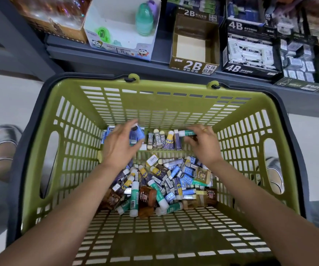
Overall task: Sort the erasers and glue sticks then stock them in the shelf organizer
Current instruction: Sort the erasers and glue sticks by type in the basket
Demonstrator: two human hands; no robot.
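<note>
Erasers (176, 181) heaped in green basket (45, 150), left hand (119, 144) fingers gripping blue eraser (136, 134), right hand (204, 144) pinching glue stick (187, 133)

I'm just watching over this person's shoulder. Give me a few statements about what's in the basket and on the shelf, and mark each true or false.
1. The left hand holds a blue item. True.
2. The right hand holds a pair of scissors. False: it pinches a green and white glue stick.
3. The 2B box on the shelf is full. False: it looks empty.
4. A mixed pile of erasers and glue sticks lies in the green basket. True.
5. The 4B box stands left of the 2B box. False: it is to its right.
</note>
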